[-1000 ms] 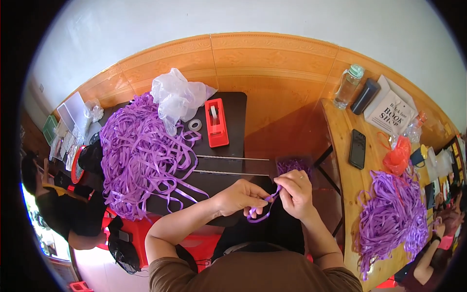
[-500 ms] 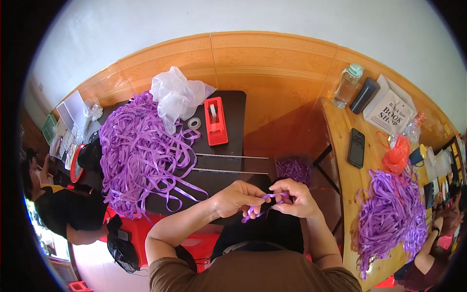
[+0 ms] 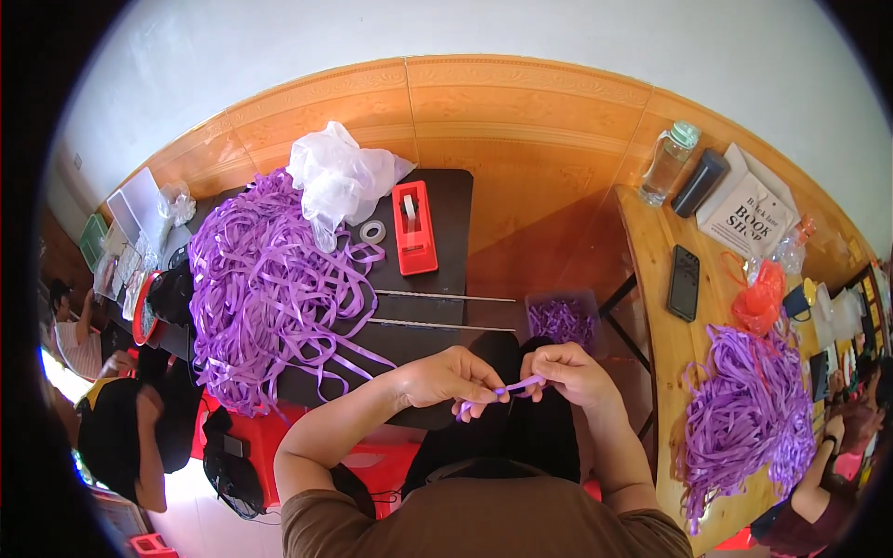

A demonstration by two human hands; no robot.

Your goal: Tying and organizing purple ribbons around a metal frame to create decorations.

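Above my lap, my left hand (image 3: pixel 453 377) and right hand (image 3: pixel 569 372) each have their grip pinched shut on a short purple ribbon strip (image 3: pixel 517 385), stretched between them; the black counter (image 3: pixel 437 307) lies at twelve o'clock.

Quick count of what's on show: two big piles of purple ribbon, one heap on the black table (image 3: pixel 279 279) and another on the wooden table (image 3: pixel 744 418) to the right. One small clear tub of purple bits (image 3: pixel 561 321), one red tape dispenser (image 3: pixel 414 228), one loose roll of clear tape (image 3: pixel 373 232), one bunched-up clear plastic bag (image 3: pixel 339 177), two thin metal rods (image 3: pixel 446 310). On the wooden side there's one plastic bottle (image 3: pixel 668 163), one black phone (image 3: pixel 684 283), one orange bag (image 3: pixel 761 298). Two hands, left hand (image 3: pixel 451 377) and right hand (image 3: pixel 572 372), sharing one purple strip (image 3: pixel 514 386).
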